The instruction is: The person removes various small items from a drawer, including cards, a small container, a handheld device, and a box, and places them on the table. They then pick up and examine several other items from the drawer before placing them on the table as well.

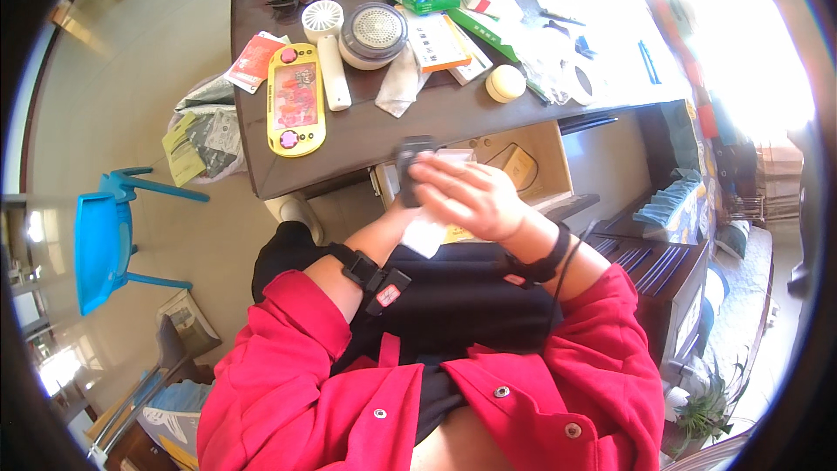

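Observation:
Over the open drawer, a small black object [410, 170] is held upright between my two hands, too blurred to name. My left hand [397, 210] is mostly hidden behind it and appears to support it from below. Across its near side lies my right hand [472, 197], fingers stretched out and blurred. A white piece, perhaps tissue [422, 234], sticks out beneath the right palm, beside my left wrist. The wooden drawer [556, 160] contains a yellowish box [518, 167] and a dark cord, partly covered by my right hand.
The dark table [366, 134] carries a yellow handheld water game [295, 101], a white handheld fan [333, 72], a round fabric shaver [374, 33], medicine boxes [431, 42] and a round cream container [505, 84]. A blue plastic chair [104, 242] stands at left. A bag [209, 134] sits by the table.

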